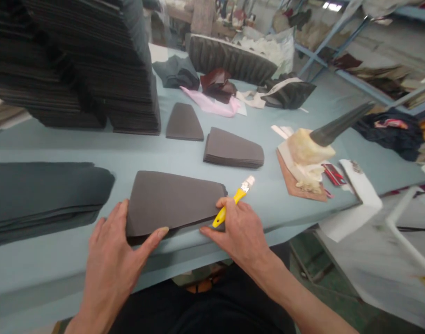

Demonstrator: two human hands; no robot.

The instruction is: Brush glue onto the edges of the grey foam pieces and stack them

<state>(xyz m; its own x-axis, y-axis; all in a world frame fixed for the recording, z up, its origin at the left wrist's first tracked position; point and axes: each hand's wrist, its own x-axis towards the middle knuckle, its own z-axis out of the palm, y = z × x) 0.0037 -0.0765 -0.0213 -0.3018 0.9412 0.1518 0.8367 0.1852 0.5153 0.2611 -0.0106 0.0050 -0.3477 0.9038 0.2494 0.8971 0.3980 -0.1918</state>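
Note:
A dark grey tapered panel (174, 199) lies in front of me, its wide end to the left and layers showing under its near edge. My left hand (115, 253) grips the wide end, with its fingers at the left side and its thumb along the near edge. At the narrow end, my right hand (245, 232) holds a yellow-handled brush (239, 194) with pale bristles pointing up and away. The fingers and thumb of that hand also touch the panel's near right corner.
Beyond the panel lie a small grey piece (184, 121) and a stack of similar pieces (234, 147). Tall dark stacks (125, 69) rise at the back left. Dark green sheets (41, 195) lie left. A glue-crusted container (308, 146) with a dark handle stands right.

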